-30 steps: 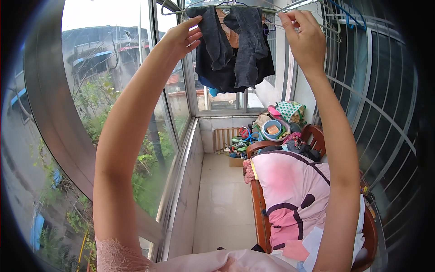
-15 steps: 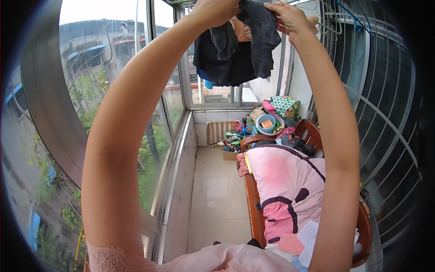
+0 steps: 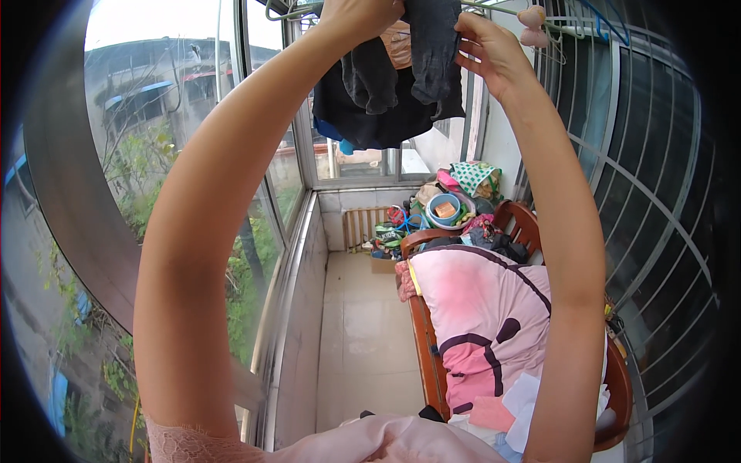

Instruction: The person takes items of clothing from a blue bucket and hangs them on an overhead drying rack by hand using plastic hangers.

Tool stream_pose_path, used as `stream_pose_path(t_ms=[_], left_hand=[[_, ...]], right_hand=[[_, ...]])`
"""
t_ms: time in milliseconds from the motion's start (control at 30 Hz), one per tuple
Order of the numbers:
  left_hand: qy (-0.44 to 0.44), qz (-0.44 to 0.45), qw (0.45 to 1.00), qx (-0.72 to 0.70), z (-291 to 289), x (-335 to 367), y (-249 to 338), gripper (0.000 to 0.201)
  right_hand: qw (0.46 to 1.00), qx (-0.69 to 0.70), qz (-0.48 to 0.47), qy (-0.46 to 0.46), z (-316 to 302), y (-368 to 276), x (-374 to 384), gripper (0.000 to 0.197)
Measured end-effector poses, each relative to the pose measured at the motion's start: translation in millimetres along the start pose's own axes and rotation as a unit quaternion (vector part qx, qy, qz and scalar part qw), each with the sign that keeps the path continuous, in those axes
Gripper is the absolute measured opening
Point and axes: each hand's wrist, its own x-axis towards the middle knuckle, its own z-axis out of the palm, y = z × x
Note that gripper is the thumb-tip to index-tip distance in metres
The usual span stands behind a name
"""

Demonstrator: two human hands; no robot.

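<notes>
Bright daylight enters through the left windows (image 3: 189,116) — the sky (image 3: 158,19) washes out to white — and glints on the floor (image 3: 363,339); fisheye distortion bows the window grille (image 3: 656,202) beside black corners.

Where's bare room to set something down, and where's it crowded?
Bare floor shows between the low window-side wall and the wooden bench. The bench is crowded with pink bedding and pale cloths; the far corner is heaped around a blue basin. Up high, dark garments hang by the left hand and right hand.
</notes>
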Motion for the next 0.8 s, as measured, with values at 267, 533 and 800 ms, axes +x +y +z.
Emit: stream_pose_path(t_ms=[267,533,800], left_hand=[[0.005,0.012,0.99,-0.137,-1,-7,-1,0.013],[-0.002,-0.051,0.99,-0.129,-2,-8,2,0.007],[0.009,-0.065,0.99,-0.129,7,-9,0,0.014]], right_hand=[[0.988,0.089,0.12,0.025,22,-19,2,0.025],[0.968,0.211,0.057,0.121,1,5,31,0.023],[0.965,0.185,-0.082,0.167,1,20,23,0.02]])
